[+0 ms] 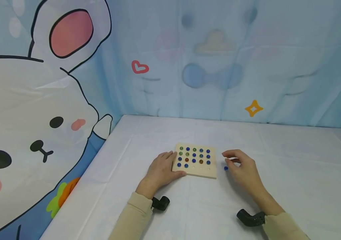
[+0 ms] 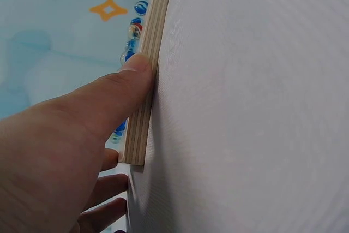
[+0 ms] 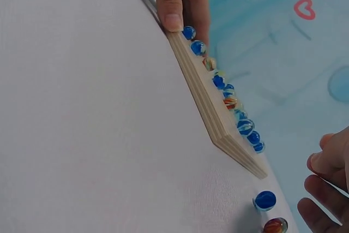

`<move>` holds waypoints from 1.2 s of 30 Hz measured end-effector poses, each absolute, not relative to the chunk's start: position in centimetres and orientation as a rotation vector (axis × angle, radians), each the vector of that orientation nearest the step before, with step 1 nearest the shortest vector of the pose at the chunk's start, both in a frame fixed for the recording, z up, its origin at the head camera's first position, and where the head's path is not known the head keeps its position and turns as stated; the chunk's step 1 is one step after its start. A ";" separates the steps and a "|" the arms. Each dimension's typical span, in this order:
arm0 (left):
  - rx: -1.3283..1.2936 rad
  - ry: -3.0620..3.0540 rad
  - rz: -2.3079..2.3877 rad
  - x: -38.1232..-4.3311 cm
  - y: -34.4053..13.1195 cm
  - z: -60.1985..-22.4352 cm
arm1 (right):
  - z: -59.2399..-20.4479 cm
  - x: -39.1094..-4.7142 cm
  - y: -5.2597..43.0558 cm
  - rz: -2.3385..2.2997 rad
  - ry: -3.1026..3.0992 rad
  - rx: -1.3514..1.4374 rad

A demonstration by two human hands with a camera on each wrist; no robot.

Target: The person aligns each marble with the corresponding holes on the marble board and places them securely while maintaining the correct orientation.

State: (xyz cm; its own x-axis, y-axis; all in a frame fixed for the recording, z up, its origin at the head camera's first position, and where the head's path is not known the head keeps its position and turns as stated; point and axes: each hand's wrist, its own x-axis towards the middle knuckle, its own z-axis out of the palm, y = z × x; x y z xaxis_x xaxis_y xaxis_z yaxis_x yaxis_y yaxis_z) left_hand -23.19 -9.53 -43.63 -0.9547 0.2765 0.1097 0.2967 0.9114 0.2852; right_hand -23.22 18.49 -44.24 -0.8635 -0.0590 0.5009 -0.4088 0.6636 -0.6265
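Observation:
A pale wooden board (image 1: 198,172) lies on the table, with rows of blue, green and orange-brown glass marbles seated in it. Bare hollows show at the right of its near row. My left hand (image 1: 160,169) holds the board's near left corner, thumb against the front edge (image 2: 136,129) and fingers along the left side. Just right of the board, my right hand (image 1: 243,169) hovers with loosely bent fingers and nothing visible between them. A loose blue marble (image 3: 265,201) sits on the cloth below its fingertips, and a reddish-brown marble (image 3: 275,226) lies close beside that one.
A white cloth (image 1: 302,173) covers the table. Behind it hangs a light-blue printed curtain (image 1: 164,96), and a large cartoon animal print (image 1: 17,110) fills the left side. Black wrist cameras (image 1: 250,218) are strapped below both hands, near the beige sleeves (image 1: 134,216).

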 end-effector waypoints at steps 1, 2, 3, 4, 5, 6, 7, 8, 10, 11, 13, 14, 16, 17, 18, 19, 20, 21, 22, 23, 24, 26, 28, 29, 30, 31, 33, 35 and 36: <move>-0.450 -3.007 -0.465 -23.2 -9.5 -43.6 | -44.3 -23.3 18.6 1.073 -2.441 0.356; -0.448 -3.008 -0.462 -23.2 -9.5 -43.7 | -44.4 -23.3 18.7 1.070 -2.445 0.347; -0.447 -3.008 -0.460 -23.2 -9.5 -43.7 | -44.6 -23.3 18.8 1.066 -2.450 0.338; -0.446 -3.008 -0.460 -23.2 -9.5 -43.7 | -44.7 -23.3 18.8 1.064 -2.454 0.329; -0.445 -3.009 -0.458 -23.2 -9.5 -43.7 | -44.8 -23.3 18.8 1.065 -2.459 0.318; -0.446 -3.009 -0.455 -23.2 -9.5 -43.7 | -44.9 -23.3 18.8 1.065 -2.467 0.306; -0.447 -3.009 -0.452 -23.3 -9.5 -43.8 | -45.0 -23.3 18.8 1.065 -2.476 0.294; -0.448 -3.008 -0.450 -23.3 -9.5 -43.8 | -45.1 -23.3 18.8 1.066 -2.485 0.282; -0.452 -3.006 -0.449 -23.3 -9.5 -43.8 | -45.2 -23.3 18.8 1.071 -2.504 0.264; -0.454 -3.005 -0.447 -23.3 -9.5 -43.8 | -45.3 -23.3 18.9 1.070 -2.514 0.258; -0.457 -3.006 -0.446 -23.3 -9.5 -43.8 | -45.5 -23.3 19.0 1.072 -2.532 0.251; -0.457 -3.006 -0.447 -23.3 -9.5 -43.8 | -45.6 -23.3 19.0 1.071 -2.539 0.249; -0.456 -3.007 -0.444 -23.3 -9.6 -43.8 | -45.8 -23.4 19.1 1.072 -2.556 0.244; -0.453 -3.012 -0.443 -23.3 -9.6 -43.8 | -45.9 -23.4 19.2 1.075 -2.564 0.240; -0.449 -3.015 -0.442 -23.3 -9.6 -43.8 | -45.9 -23.5 19.2 1.079 -2.574 0.237; -0.445 -3.019 -0.442 -23.2 -9.6 -43.7 | -45.9 -23.5 19.3 1.083 -2.585 0.233; -0.441 -3.021 -0.442 -23.2 -9.6 -43.7 | -45.9 -23.5 19.3 1.093 -2.598 0.234; -0.437 -3.024 -0.441 -23.2 -9.6 -43.7 | -45.8 -23.5 19.3 1.101 -2.614 0.236; -0.435 -3.026 -0.441 -23.2 -9.6 -43.7 | -45.7 -23.5 19.4 1.111 -2.632 0.240; -0.432 -3.029 -0.441 -23.3 -9.6 -43.7 | -45.6 -23.5 19.4 1.118 -2.651 0.244; -0.432 -3.029 -0.440 -23.3 -9.6 -43.8 | -45.6 -23.5 19.4 1.124 -2.670 0.249; -0.433 -3.027 -0.438 -23.3 -9.6 -43.9 | -45.5 -23.5 19.5 1.130 -2.708 0.261; -0.434 -3.026 -0.432 -23.3 -9.6 -43.9 | -45.5 -23.5 19.5 1.118 -2.733 0.270; -0.434 -3.025 -0.430 -23.3 -9.6 -43.9 | -45.5 -23.5 19.5 1.110 -2.738 0.273; -0.435 -3.024 -0.432 -23.3 -9.6 -43.9 | -45.5 -23.5 19.5 1.098 -2.741 0.276; -0.437 -3.021 -0.433 -23.3 -9.6 -43.9 | -45.6 -23.5 19.5 1.087 -2.741 0.279; -0.439 -3.022 -0.431 -23.2 -9.6 -43.8 | -45.6 -23.6 19.5 1.067 -2.735 0.281; -0.444 -3.019 -0.433 -23.2 -9.6 -43.8 | -45.7 -23.5 19.4 1.052 -2.730 0.284; -0.447 -3.018 -0.436 -23.2 -9.6 -43.8 | -45.7 -23.5 19.4 1.046 -2.730 0.286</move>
State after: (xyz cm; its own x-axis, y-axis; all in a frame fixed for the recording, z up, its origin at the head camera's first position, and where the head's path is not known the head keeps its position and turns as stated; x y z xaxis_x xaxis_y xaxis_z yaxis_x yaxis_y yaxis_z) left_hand -23.22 -9.57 -43.78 -0.9562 0.2751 0.0997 0.2920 0.9181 0.2679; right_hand -23.53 19.38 -45.73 -0.9604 -0.1068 0.2573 -0.2514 0.7303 -0.6352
